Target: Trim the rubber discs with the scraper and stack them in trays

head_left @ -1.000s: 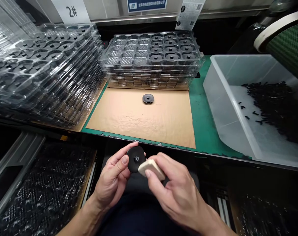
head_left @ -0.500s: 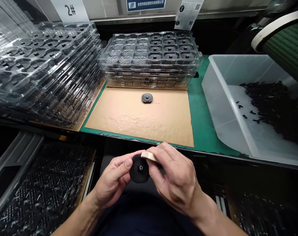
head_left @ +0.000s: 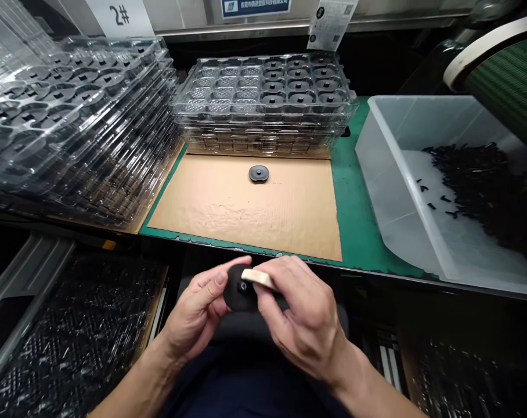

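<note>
My left hand (head_left: 202, 310) pinches the left edge of a dark disc-like part (head_left: 236, 295), which has a small raised post near its middle. My right hand (head_left: 300, 313) is closed on a flat cream-coloured piece (head_left: 260, 278), whose end lies over the upper face of the dark part beside the post. The right fingers hide the dark part's right side. Both hands are in front of the table edge. On the cardboard sheet (head_left: 246, 215) beyond them lies another dark oval part (head_left: 259, 173) with a small central post.
Clear trays (head_left: 263, 125) stand stacked behind the cardboard, the top one partly filled with dark parts. A taller tray stack (head_left: 128, 133) is at left. At right, a translucent bin (head_left: 400, 191) holds many small black pieces (head_left: 485, 186). More trays (head_left: 72, 331) lie low at left.
The cream piece has moved from the dark part's upper right edge to its face near the post. Both hands and the dark part have shifted slightly left.
</note>
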{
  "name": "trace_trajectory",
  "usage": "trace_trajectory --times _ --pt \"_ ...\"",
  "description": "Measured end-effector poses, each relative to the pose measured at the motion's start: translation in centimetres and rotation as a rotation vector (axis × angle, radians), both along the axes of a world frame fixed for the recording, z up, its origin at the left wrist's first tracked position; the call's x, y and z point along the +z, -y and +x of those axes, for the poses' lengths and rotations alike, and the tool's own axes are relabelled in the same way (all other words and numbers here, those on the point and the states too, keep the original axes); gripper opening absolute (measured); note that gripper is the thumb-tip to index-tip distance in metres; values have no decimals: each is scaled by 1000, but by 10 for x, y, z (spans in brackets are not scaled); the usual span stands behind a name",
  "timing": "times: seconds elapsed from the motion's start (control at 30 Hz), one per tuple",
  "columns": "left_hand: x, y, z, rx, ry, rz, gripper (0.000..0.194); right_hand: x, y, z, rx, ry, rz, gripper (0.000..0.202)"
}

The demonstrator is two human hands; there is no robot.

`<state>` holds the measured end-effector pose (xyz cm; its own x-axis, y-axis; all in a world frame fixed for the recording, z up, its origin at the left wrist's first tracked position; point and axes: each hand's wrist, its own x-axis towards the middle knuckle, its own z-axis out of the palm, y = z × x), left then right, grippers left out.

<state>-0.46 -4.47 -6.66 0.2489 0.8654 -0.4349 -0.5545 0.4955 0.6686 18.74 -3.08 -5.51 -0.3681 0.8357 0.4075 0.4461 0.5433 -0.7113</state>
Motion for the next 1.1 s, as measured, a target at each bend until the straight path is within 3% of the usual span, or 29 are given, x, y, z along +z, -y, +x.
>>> trace_trajectory --times 0.07,0.13,0.3,0.37,0.43,0.5,0.57,0.63,0.67,0.77,0.87,0.93,0.97,1.03,1.1 --pt "0 -2 -1 84 -43 -4 38 -4 3 -3 -37 -59 -125 17" --pt "-1 -3 -3 18 -82 -19 39 -8 5 -4 -31 -43 -133 18" --pt "-7 -2 -7 -224 -66 -85 42 -6 -2 2 46 65 104 23" --pt "-8 0 -5 -224 4 -121 43 -2 -6 3 149 84 191 23" --pt "-8 2 -2 -128 57 -106 37 -1 -8 1 141 67 204 21" --pt "-5 3 1 40 47 -40 34 -2 -7 -4 0 -1 41 15" --pt "-2 2 3 171 -14 33 37 -5 -4 -8 -76 -63 -265 16" --pt "0 0 1 183 -71 59 40 -8 -2 -10 -53 -86 -451 20" --pt "0 -1 0 145 -94 51 41 -10 -1 -10 -44 -82 -446 20" --pt "-4 -1 -7 -53 -124 -8 36 -11 -3 -6 -28 -49 -197 14" --pt "-12 2 -10 -229 -25 -121 39 -8 -8 1 168 24 20 20" --pt "-15 4 -9 -267 76 -200 44 -6 -10 3 289 73 145 22" --pt "-16 5 -7 -231 107 -209 42 -6 -11 3 283 87 172 22" --pt "-14 5 -3 -61 107 -150 34 -7 -11 0 114 63 77 19" --pt "-11 3 -1 112 38 -42 40 -8 -9 -4 -37 -12 -255 20"
